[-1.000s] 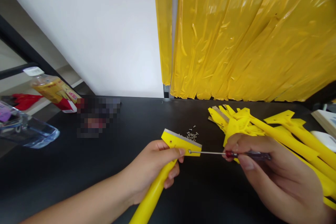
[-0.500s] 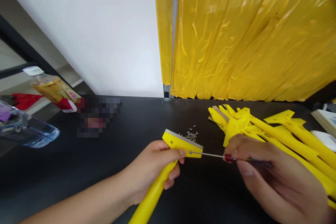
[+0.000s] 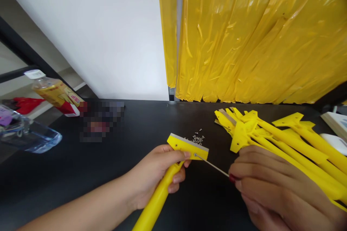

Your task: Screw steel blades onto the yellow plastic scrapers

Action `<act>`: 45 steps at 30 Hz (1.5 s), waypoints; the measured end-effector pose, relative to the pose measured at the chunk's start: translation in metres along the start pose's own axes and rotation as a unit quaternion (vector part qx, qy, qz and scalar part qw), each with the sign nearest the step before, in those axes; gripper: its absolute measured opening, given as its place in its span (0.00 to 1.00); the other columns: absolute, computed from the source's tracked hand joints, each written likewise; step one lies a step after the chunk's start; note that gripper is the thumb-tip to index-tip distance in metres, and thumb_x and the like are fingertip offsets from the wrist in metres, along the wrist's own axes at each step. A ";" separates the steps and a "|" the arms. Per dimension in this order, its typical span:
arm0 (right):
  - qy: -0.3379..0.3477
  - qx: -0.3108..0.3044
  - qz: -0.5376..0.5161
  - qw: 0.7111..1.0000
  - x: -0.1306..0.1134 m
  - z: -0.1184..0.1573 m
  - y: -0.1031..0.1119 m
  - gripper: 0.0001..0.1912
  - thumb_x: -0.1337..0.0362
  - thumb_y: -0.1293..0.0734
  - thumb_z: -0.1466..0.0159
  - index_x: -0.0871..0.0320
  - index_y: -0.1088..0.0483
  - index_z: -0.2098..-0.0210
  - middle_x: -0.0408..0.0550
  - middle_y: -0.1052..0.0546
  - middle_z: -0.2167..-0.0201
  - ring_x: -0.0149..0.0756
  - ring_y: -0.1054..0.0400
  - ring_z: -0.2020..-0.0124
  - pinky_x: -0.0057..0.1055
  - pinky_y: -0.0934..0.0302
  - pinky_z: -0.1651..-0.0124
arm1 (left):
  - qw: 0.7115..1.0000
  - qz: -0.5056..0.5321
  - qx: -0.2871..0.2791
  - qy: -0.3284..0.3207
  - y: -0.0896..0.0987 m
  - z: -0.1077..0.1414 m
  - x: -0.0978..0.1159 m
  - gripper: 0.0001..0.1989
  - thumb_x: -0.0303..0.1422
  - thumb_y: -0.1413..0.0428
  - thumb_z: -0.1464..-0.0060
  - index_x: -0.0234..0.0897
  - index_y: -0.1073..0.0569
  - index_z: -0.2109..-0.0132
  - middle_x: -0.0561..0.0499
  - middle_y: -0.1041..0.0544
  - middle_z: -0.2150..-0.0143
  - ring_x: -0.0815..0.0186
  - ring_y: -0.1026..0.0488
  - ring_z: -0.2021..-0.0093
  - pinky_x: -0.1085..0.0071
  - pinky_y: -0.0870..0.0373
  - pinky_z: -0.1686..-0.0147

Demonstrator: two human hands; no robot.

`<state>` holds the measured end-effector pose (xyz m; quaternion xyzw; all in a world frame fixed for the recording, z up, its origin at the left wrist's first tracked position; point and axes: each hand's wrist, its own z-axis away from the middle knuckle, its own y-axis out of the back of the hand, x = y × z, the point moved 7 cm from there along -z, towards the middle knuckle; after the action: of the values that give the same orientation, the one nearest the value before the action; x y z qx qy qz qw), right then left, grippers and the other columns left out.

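Observation:
My left hand (image 3: 165,168) is closed around the neck of a yellow scraper (image 3: 157,202), its thumb pressed on the flat head. A metal blade strip (image 3: 189,142) runs along the head's far edge. Two screw points show in the head, one on each side. In my right hand (image 3: 282,187) is a screwdriver (image 3: 214,167); its thin shaft reaches left and its tip meets the right-hand screw. The fingers cover nearly all of its handle, leaving a bit of red showing. Just beyond the scraper head lies a small pile of screws and nuts (image 3: 198,139) on the black table.
A heap of yellow scrapers (image 3: 292,140) covers the table's right side, with a white mouse (image 3: 334,143) beyond it. At left are a tilted drink bottle (image 3: 58,92) and a clear blue container (image 3: 32,133). Yellow film (image 3: 244,43) and a white panel (image 3: 108,36) stand behind.
My right hand has turned and dropped slightly, so the screwdriver shaft now slants down to the right and its handle is mostly hidden. The scraper has barely moved.

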<state>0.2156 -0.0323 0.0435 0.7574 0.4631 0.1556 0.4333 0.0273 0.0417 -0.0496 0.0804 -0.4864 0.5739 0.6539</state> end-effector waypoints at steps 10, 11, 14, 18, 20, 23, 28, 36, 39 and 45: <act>0.064 -0.064 0.046 0.995 -0.016 -0.006 0.000 0.18 0.71 0.29 0.35 0.51 0.25 0.46 0.44 0.14 0.54 0.44 0.19 0.57 0.43 0.25 0.43 | 1.000 -0.017 0.008 -0.019 0.000 0.001 0.001 0.10 0.34 0.36 0.41 0.34 0.27 0.67 0.57 0.34 0.77 0.76 0.42 0.82 0.81 0.47 0.84; 0.057 -0.051 0.042 0.996 -0.017 -0.008 0.001 0.19 0.71 0.30 0.35 0.52 0.26 0.46 0.45 0.14 0.53 0.45 0.19 0.56 0.43 0.26 0.43 | 0.999 -0.025 0.009 -0.022 0.001 0.001 0.001 0.11 0.34 0.36 0.40 0.34 0.27 0.68 0.57 0.34 0.78 0.76 0.42 0.82 0.80 0.47 0.84; -0.018 0.000 0.002 1.000 -0.013 -0.019 0.006 0.15 0.74 0.33 0.35 0.56 0.28 0.50 0.48 0.16 0.58 0.43 0.21 0.57 0.41 0.26 0.48 | 0.999 -0.047 0.002 -0.014 0.000 0.000 -0.002 0.12 0.35 0.37 0.39 0.34 0.27 0.68 0.58 0.36 0.81 0.76 0.42 0.84 0.79 0.46 0.84; -0.120 0.017 -0.035 0.992 -0.007 -0.042 0.008 0.09 0.75 0.36 0.32 0.56 0.31 0.58 0.45 0.23 0.68 0.35 0.27 0.67 0.32 0.31 0.62 | 0.998 -0.061 -0.002 -0.004 0.000 -0.001 -0.003 0.11 0.35 0.37 0.41 0.34 0.27 0.68 0.57 0.35 0.82 0.75 0.42 0.84 0.79 0.45 0.83; -0.125 0.012 -0.019 0.992 -0.008 -0.054 0.008 0.08 0.75 0.36 0.31 0.56 0.30 0.59 0.44 0.22 0.68 0.35 0.28 0.69 0.33 0.33 0.63 | 0.998 -0.061 0.001 -0.010 0.000 -0.001 -0.003 0.11 0.36 0.36 0.42 0.35 0.27 0.68 0.57 0.34 0.81 0.75 0.42 0.84 0.79 0.45 0.83; -0.108 -0.013 0.018 0.994 -0.013 -0.070 0.008 0.09 0.74 0.38 0.31 0.57 0.29 0.56 0.46 0.21 0.66 0.38 0.27 0.68 0.35 0.35 0.64 | 0.997 -0.067 -0.009 -0.021 -0.001 0.000 -0.002 0.12 0.37 0.37 0.42 0.35 0.27 0.68 0.57 0.35 0.81 0.75 0.43 0.83 0.79 0.45 0.84; -0.078 -0.072 0.086 0.991 -0.020 -0.085 0.005 0.08 0.73 0.38 0.31 0.55 0.28 0.61 0.46 0.21 0.68 0.39 0.29 0.73 0.35 0.40 0.69 | 0.998 -0.052 -0.004 -0.043 0.000 -0.002 0.000 0.12 0.36 0.36 0.44 0.35 0.28 0.69 0.57 0.35 0.80 0.74 0.42 0.82 0.79 0.45 0.84; -0.084 -0.081 0.093 0.989 -0.011 -0.079 0.004 0.06 0.69 0.36 0.30 0.53 0.30 0.61 0.43 0.25 0.70 0.38 0.31 0.73 0.36 0.44 0.70 | 0.998 -0.043 0.019 -0.047 0.007 -0.005 0.002 0.11 0.35 0.36 0.44 0.35 0.28 0.69 0.58 0.36 0.80 0.75 0.42 0.82 0.79 0.45 0.84; -0.101 -0.109 0.075 0.986 -0.006 -0.074 -0.003 0.05 0.68 0.36 0.30 0.52 0.30 0.60 0.41 0.25 0.70 0.37 0.32 0.74 0.36 0.46 0.71 | 0.998 -0.042 0.023 -0.043 0.007 -0.005 0.002 0.11 0.34 0.37 0.44 0.35 0.28 0.69 0.57 0.36 0.81 0.75 0.42 0.82 0.79 0.45 0.84; -0.095 -0.061 0.042 0.993 -0.002 -0.078 0.000 0.10 0.73 0.40 0.29 0.54 0.30 0.58 0.44 0.23 0.68 0.38 0.29 0.70 0.34 0.41 0.69 | 0.998 -0.052 0.024 -0.033 0.007 -0.004 0.001 0.11 0.36 0.38 0.42 0.35 0.29 0.68 0.58 0.37 0.81 0.75 0.43 0.83 0.78 0.47 0.84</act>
<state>0.1646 0.0064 0.0887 0.7598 0.3774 0.1291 0.5134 0.0233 0.0475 -0.0538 0.1403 -0.4891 0.5476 0.6642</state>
